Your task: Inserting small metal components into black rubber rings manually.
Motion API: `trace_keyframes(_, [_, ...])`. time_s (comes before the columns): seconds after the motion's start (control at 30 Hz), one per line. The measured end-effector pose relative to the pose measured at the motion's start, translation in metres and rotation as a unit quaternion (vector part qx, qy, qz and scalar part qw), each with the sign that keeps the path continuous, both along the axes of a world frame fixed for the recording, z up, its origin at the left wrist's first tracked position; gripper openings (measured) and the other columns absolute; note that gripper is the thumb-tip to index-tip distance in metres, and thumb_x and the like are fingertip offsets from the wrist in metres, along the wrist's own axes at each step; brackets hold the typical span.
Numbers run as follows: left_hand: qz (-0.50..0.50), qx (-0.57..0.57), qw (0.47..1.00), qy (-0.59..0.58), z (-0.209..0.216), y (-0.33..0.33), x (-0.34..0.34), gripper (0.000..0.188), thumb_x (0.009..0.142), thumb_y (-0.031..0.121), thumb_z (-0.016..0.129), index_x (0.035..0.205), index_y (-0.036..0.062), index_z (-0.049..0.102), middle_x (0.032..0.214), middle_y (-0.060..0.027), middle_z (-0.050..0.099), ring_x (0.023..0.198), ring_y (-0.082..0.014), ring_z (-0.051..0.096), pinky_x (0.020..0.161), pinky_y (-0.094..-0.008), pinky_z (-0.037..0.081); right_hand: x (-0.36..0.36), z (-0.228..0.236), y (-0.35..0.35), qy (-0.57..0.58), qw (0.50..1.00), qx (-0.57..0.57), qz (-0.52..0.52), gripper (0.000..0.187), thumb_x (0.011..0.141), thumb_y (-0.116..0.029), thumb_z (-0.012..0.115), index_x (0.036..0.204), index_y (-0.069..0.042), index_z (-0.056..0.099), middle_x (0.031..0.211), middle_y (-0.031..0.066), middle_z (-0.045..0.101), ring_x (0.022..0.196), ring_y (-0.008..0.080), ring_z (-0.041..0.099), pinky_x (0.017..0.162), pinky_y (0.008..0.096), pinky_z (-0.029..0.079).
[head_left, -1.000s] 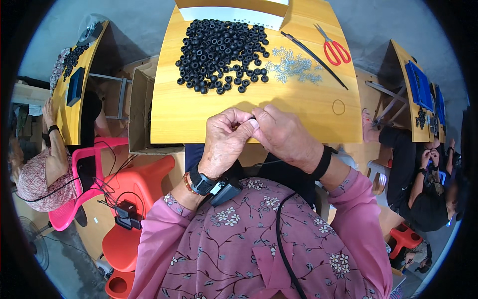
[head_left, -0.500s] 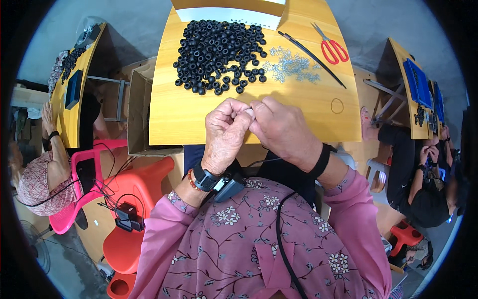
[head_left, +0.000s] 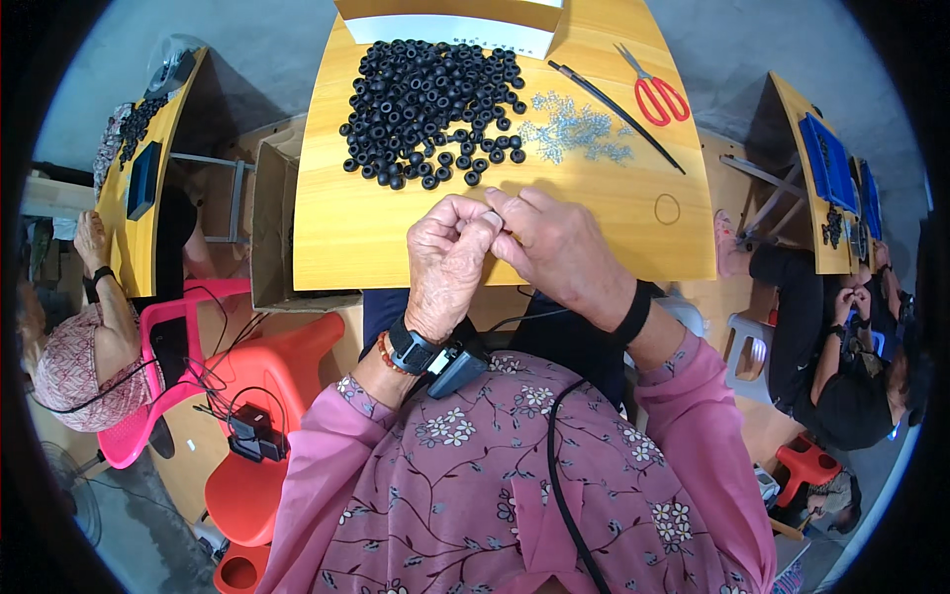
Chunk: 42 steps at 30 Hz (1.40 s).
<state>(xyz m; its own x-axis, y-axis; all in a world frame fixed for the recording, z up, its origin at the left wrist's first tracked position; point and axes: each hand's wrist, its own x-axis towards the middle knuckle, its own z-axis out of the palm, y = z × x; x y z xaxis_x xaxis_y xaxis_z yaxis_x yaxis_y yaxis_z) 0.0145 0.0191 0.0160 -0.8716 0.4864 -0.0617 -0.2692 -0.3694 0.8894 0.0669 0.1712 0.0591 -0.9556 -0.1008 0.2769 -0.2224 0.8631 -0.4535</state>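
The left hand [head_left: 445, 262] and the right hand [head_left: 559, 238] are held together at the near edge of the yellow table [head_left: 361, 233]. Black round pieces [head_left: 430, 104] are heaped farther left; silvery bits [head_left: 574, 131], a black rod [head_left: 618, 117] and red-handled scissors [head_left: 645, 78] are laid to their right.

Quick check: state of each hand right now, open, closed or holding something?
Left hand: closed, thumb pressed to the fingers; anything held is hidden.
Right hand: fingers curled, against the left; whether it grips anything cannot be told.
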Motion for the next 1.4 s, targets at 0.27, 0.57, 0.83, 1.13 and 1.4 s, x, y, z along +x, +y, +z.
trace_keyframes(0.27, [0.014,0.000,1.000,-0.004,-0.001,-0.002,-0.004,0.003,0.096,0.001,0.061,0.095,-0.0009,0.064,0.088,-0.0041,0.070,0.079,-0.0063,0.063,0.074,-0.0214,0.052,-0.014,-0.007,0.002,-0.018,0.994,-0.106,0.031,0.034,0.083,-0.013,0.075,0.112,-0.001,0.064,0.094,0.0160,0.067,0.083,0.0359,0.067,0.070,0.0411,0.054])
trace_keyframes(0.57, [-0.014,0.002,0.998,-0.061,-0.001,-0.014,-0.004,0.009,0.098,0.008,0.065,0.099,-0.0005,0.065,0.088,-0.0058,0.071,0.079,-0.0094,0.065,0.076,-0.0252,0.054,-0.019,-0.004,0.002,-0.011,0.997,-0.061,0.054,0.020,0.089,-0.020,0.066,0.090,-0.001,0.060,0.082,0.0157,0.059,0.075,0.0366,0.063,0.067,0.0457,0.052])
trace_keyframes(0.83, [-0.005,-0.008,0.999,-0.039,-0.008,-0.022,-0.006,0.009,0.099,0.009,0.065,0.099,-0.0002,0.064,0.089,-0.0067,0.071,0.079,-0.0113,0.066,0.078,-0.0274,0.055,-0.022,-0.009,-0.008,-0.011,0.998,-0.017,0.067,0.022,0.091,-0.020,0.065,0.089,-0.001,0.056,0.083,0.0156,0.058,0.073,0.0359,0.064,0.064,0.0443,0.053])
trace_keyframes(1.13, [0.058,-0.035,0.998,0.018,-0.015,-0.020,0.001,0.004,0.098,0.003,0.066,0.096,0.0009,0.063,0.082,0.0013,0.067,0.072,-0.0020,0.057,0.067,-0.0184,0.048,-0.024,-0.014,-0.011,0.007,0.992,0.069,0.108,0.022,0.088,-0.020,0.067,0.091,-0.002,0.056,0.082,0.0130,0.057,0.072,0.0307,0.065,0.059,0.0408,0.054])
trace_keyframes(1.4, [-0.011,-0.025,0.999,-0.027,-0.014,-0.027,-0.011,0.002,0.098,0.001,0.064,0.097,0.0007,0.065,0.089,-0.0049,0.070,0.078,-0.0098,0.066,0.073,-0.0246,0.055,-0.031,-0.011,-0.005,0.007,0.991,0.038,0.130,0.025,0.087,-0.021,0.068,0.090,-0.002,0.054,0.082,0.0133,0.057,0.075,0.0315,0.065,0.062,0.0425,0.053])
